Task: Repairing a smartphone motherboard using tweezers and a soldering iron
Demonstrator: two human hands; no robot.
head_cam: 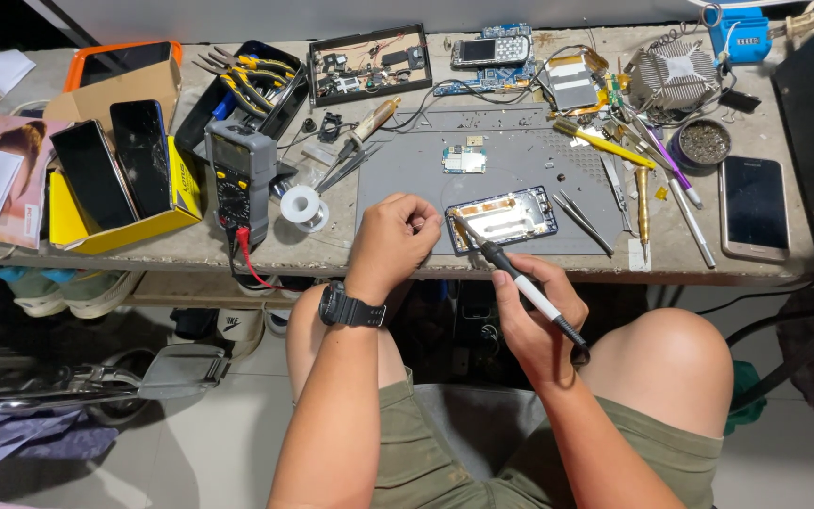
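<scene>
Beside grey mat [520,160], yellow box [124,221]; right hand [534,316] grips screwdriver [520,283].

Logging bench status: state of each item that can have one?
Opened phone frame: back off, insides exposed, lying flat on the grey mat.
Soldering iron: gripped in right hand, tip on the frame.
Left hand: closed, pinching something thin, too small to tell.
Multimeter: red lead plugged in, screen unreadable.
Phone at right: screen dark, face up.
Solder spool: lying flat.

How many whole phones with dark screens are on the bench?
3: two phones standing in the yellow box, one beside the other, and a phone lying far right. Others may be hidden.
</scene>
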